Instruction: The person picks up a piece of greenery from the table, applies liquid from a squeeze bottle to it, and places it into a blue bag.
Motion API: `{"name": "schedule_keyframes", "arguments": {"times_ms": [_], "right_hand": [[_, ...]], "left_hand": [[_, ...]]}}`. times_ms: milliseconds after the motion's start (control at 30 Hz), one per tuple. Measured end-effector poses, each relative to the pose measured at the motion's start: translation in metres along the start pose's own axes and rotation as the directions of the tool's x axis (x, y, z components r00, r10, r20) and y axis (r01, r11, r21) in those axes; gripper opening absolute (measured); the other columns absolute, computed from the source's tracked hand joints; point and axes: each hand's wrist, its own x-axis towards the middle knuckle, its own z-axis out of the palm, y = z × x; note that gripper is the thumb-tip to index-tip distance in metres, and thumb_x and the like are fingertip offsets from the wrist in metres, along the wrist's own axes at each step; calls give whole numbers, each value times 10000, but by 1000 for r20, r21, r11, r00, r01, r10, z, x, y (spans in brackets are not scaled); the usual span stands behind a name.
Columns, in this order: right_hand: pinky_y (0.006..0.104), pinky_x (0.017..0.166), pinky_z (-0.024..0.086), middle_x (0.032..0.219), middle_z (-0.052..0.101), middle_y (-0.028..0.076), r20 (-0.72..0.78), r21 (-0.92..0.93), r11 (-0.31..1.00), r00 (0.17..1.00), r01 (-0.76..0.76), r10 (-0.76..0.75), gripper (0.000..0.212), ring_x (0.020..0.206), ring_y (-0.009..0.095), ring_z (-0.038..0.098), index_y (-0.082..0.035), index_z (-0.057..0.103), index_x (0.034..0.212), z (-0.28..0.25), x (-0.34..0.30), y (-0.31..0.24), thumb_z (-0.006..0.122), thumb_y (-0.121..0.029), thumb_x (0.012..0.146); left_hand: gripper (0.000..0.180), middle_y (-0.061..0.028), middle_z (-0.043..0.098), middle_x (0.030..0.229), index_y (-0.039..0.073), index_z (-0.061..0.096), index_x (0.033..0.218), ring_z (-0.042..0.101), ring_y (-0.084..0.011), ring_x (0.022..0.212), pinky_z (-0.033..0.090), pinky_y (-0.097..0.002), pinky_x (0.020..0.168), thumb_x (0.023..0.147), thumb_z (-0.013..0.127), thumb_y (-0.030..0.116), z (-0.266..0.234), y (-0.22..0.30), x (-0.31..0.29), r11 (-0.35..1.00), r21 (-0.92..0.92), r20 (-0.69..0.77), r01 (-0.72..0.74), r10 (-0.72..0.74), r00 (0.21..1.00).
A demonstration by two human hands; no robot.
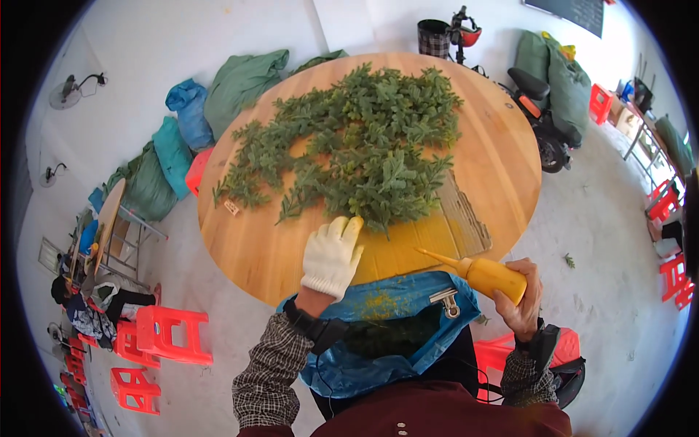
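My left hand (331, 256), in a white knit glove with yellow-stained fingertips, reaches over the near edge of the round table. Its fingers are stretched out and hold nothing I can see, just short of a heap of green artificial sprigs (386, 175). My bare right hand (523, 302) is wrapped around a yellow squeeze bottle (495, 279), whose long thin nozzle points left over the cardboard. Yellow smears cover that cardboard sheet (466, 226), partly hidden by the sprigs. Below it, a blue bag (328, 371) with a metal clip (446, 302) gapes on my lap, dark green inside.
The wooden table (510, 182) carries a small wooden piece (231, 207) at left. Red stools (173, 333) stand left, with a seated person (95, 309) beyond. Stuffed sacks (244, 91) line the wall. A parked scooter (542, 109) sits behind right. A sprig (569, 260) lies on the floor.
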Motion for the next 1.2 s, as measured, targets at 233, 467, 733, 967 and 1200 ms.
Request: {"name": "schedule_keyframes", "arguments": {"times_ms": [233,467,733,967,1200], "right_hand": [[340,613,462,829,562,145,-76,-1,999,996,48,-48,437,681,256,570,-24,512,1061,9,8,3,720,-104,685],[367,628,478,829,559,158,-74,-68,994,993,89,-94,443,694,301,583,-30,513,1063,26,31,4,734,-86,683],[375,635,482,831,557,164,-35,-74,996,998,56,-59,440,701,319,584,-33,512,1061,32,30,0,736,-76,685],[366,642,479,829,552,163,-28,-110,992,998,59,-63,447,708,317,583,-31,507,1068,31,26,-2,731,-67,683],[355,644,475,828,551,160,-45,-97,993,996,70,-75,454,706,293,580,-23,503,1070,24,19,-12,723,-53,674]], "left_hand": [[270,-84,592,912,98,646,991,575,-273,851,474,-400,726,751,722,193,37,-5,20,989,102,145,-106,91,985],[185,-79,592,902,90,656,907,572,-283,844,469,-402,720,750,717,167,25,-3,4,997,-60,11,-52,53,999],[134,-89,607,897,77,647,863,583,-309,834,472,-412,730,749,687,137,-7,4,-46,994,-75,41,80,-77,996],[104,-96,620,852,73,656,814,587,-321,816,474,-421,729,747,678,149,-14,-7,-68,972,-42,61,232,-229,971],[99,-88,624,828,80,668,792,585,-314,811,468,-423,717,754,672,171,-22,-21,-69,972,4,113,235,-234,966]]}}
